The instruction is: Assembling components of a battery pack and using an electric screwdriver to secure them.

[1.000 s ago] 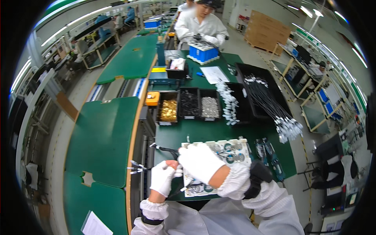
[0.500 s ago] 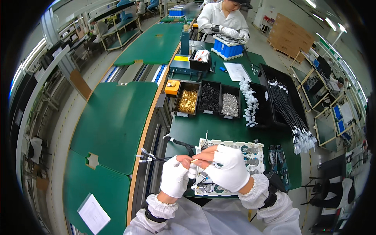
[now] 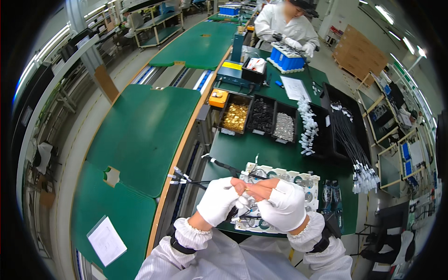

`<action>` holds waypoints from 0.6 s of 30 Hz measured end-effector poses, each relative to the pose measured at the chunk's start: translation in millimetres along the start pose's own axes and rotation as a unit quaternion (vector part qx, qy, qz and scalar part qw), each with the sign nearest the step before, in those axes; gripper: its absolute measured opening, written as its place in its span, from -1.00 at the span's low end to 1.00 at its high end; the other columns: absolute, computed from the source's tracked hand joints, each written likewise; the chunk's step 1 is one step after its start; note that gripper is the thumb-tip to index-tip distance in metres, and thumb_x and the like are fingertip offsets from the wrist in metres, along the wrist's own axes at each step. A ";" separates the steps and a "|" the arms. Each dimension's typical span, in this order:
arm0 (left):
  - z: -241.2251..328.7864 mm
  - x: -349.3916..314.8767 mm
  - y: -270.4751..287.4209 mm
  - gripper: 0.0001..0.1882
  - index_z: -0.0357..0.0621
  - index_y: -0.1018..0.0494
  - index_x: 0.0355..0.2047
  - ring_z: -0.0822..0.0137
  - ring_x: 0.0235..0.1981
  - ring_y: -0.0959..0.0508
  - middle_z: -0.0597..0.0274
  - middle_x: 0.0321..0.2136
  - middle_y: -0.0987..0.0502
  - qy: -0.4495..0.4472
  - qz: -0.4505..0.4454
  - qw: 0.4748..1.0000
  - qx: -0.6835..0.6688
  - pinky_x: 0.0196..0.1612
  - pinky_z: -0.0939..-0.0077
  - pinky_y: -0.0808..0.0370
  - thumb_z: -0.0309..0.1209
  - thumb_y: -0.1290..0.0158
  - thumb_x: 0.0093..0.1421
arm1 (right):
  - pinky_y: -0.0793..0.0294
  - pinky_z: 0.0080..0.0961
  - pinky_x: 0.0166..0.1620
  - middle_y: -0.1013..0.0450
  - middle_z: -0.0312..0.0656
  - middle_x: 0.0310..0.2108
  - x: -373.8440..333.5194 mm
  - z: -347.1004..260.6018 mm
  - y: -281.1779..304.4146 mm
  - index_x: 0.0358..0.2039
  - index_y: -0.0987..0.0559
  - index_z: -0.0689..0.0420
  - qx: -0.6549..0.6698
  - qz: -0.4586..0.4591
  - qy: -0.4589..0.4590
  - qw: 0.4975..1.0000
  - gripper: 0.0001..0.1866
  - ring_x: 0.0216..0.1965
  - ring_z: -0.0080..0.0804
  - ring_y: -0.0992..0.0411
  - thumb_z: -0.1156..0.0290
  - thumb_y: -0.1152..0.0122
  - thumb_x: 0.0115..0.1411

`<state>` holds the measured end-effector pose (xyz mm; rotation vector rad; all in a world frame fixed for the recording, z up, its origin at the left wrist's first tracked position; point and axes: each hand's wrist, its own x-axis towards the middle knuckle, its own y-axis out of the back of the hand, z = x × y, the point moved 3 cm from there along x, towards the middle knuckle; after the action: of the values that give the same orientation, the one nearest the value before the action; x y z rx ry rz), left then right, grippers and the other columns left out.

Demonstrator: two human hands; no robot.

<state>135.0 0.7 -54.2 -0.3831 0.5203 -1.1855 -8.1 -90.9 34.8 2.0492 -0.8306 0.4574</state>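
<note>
My left hand, in a white fingerless glove, is closed round black cables whose white-tipped ends stick out to its left. My right hand, gloved alike, is closed too, its bare thumb and fingertips meeting the left hand's. Whatever small piece is pinched there is mostly covered by the fingers. Both hands are over a white battery holder plate with round metallic cell ends. A black cable with a white connector runs across the plate's far left corner.
Beyond the plate stand bins of gold parts, black parts and silver parts. White connectors and a cable tray are at right. Two teal-and-black tools lie beside the plate. A co-worker handles a blue battery pack.
The view has shifted, so the bench appears slightly farther right and lower. My hands stay together over the plate, and the right fingers have turned in closer to the left thumb.
</note>
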 end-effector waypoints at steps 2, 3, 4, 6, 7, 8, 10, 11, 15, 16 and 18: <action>8.5 4.4 -3.2 -0.65 -0.29 -0.57 -0.19 0.56 -0.41 -0.51 0.31 -0.38 -0.60 0.009 -0.006 0.998 0.068 -0.34 0.65 -0.45 -0.18 -0.21 0.32 | -0.59 -0.40 -0.37 -0.61 -0.23 -0.39 0.8 -2.4 -0.4 -0.22 -0.74 0.06 -0.090 -0.012 0.042 0.995 -0.65 -0.42 -0.27 -0.59 0.62 -0.37 -0.10; 17.7 0.6 -5.0 -0.66 -0.32 -0.60 -0.18 0.56 -0.43 -0.50 0.32 -0.41 -0.61 0.004 0.007 0.990 0.137 -0.33 0.65 -0.44 -0.21 -0.18 0.34 | -0.59 -0.38 -0.37 -0.60 -0.22 -0.37 -0.5 0.5 -1.7 -0.19 -0.73 0.09 -0.095 -0.034 0.062 0.993 -0.61 -0.41 -0.25 -0.59 0.62 -0.31 -0.11; 23.4 -0.3 -5.3 -0.66 -0.32 -0.60 -0.18 0.56 -0.43 -0.50 0.32 -0.41 -0.61 0.003 0.013 0.990 0.139 -0.33 0.65 -0.44 -0.21 -0.18 0.34 | -0.59 -0.38 -0.37 -0.60 -0.22 -0.37 0.3 1.4 -1.8 -0.19 -0.73 0.09 -0.089 -0.035 0.065 0.993 -0.61 -0.41 -0.25 -0.59 0.62 -0.31 -0.11; 29.3 -1.1 -4.7 -0.64 -0.35 -0.62 -0.20 0.57 -0.45 -0.48 0.34 -0.48 -0.59 0.006 0.000 0.979 0.206 -0.34 0.66 -0.43 -0.20 -0.16 0.36 | -0.58 -0.39 -0.38 -0.60 -0.21 -0.38 2.0 -1.2 -5.8 -0.18 -0.71 0.13 -0.173 -0.090 0.103 0.975 -0.62 -0.41 -0.28 -0.58 0.60 -0.30 -0.09; 28.9 -0.7 -2.4 -0.64 -0.35 -0.63 -0.21 0.57 -0.48 -0.48 0.34 -0.50 -0.58 0.013 -0.002 0.978 0.209 -0.37 0.67 -0.43 -0.20 -0.17 0.35 | -0.57 -0.41 -0.40 -0.60 -0.20 -0.38 3.2 -4.2 -5.8 -0.19 -0.69 0.16 -0.194 -0.102 0.129 0.967 -0.66 -0.42 -0.29 -0.57 0.57 -0.32 -0.05; 30.2 0.6 1.2 -0.64 -0.35 -0.63 -0.21 0.57 -0.48 -0.48 0.34 -0.50 -0.58 0.014 -0.001 0.978 0.210 -0.37 0.67 -0.43 -0.20 -0.17 0.35 | -0.57 -0.41 -0.40 -0.60 -0.20 -0.38 4.3 -3.8 -5.9 -0.19 -0.69 0.16 -0.194 -0.102 0.129 0.967 -0.66 -0.42 -0.29 -0.57 0.57 -0.32 -0.05; 29.6 2.2 8.5 -0.71 -0.31 -0.64 -0.19 0.56 -0.45 -0.53 0.34 -0.44 -0.65 0.080 -0.053 0.979 0.179 -0.33 0.63 -0.48 -0.27 -0.17 0.34 | -0.56 -0.44 -0.40 -0.59 -0.21 -0.39 5.0 -4.0 -7.0 -0.23 -0.67 0.17 -0.181 -0.134 0.144 0.964 -0.73 -0.42 -0.30 -0.56 0.55 -0.33 -0.02; 28.0 2.4 12.8 -0.74 -0.29 -0.64 -0.21 0.57 -0.42 -0.54 0.34 -0.42 -0.64 0.109 -0.073 0.982 0.136 -0.31 0.65 -0.48 -0.30 -0.19 0.33 | -0.56 -0.44 -0.40 -0.59 -0.21 -0.39 5.1 -5.0 -6.7 -0.23 -0.67 0.17 -0.181 -0.133 0.144 0.964 -0.73 -0.42 -0.30 -0.56 0.55 -0.33 -0.02; 31.5 11.0 8.1 -0.80 -0.33 -0.61 -0.25 0.49 -0.47 -0.55 0.23 -0.45 -0.62 0.124 -0.107 0.981 0.100 -0.38 0.64 -0.49 -0.38 -0.21 0.30 | -0.55 -0.43 -0.39 -0.53 -0.22 -0.42 6.2 -8.9 -7.0 -0.29 -0.62 0.18 -0.199 -0.150 0.111 0.962 -0.82 -0.42 -0.30 -0.55 0.54 -0.34 0.04; 31.6 14.6 7.7 -0.80 -0.33 -0.61 -0.25 0.49 -0.47 -0.55 0.23 -0.45 -0.62 0.127 -0.113 0.980 0.102 -0.38 0.64 -0.49 -0.38 -0.21 0.30 | -0.54 -0.42 -0.38 -0.52 -0.22 -0.42 6.6 -10.0 -4.7 -0.31 -0.61 0.19 -0.206 -0.131 0.102 0.964 -0.84 -0.42 -0.29 -0.54 0.54 -0.35 0.05; 32.7 23.6 9.7 -0.78 -0.35 -0.61 -0.16 0.49 -0.33 -0.59 0.24 -0.35 -0.64 0.134 -0.127 0.980 0.071 -0.22 0.61 -0.54 -0.41 -0.16 0.30 | -0.54 -0.41 -0.37 -0.52 -0.21 -0.42 6.2 -5.6 -3.3 -0.32 -0.61 0.18 -0.207 -0.089 0.083 0.971 -0.84 -0.42 -0.27 -0.54 0.56 -0.36 0.04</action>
<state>167.8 -17.8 -36.9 -0.1699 0.6283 -1.5253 -1.5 -87.3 39.7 1.6548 -0.5778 0.3175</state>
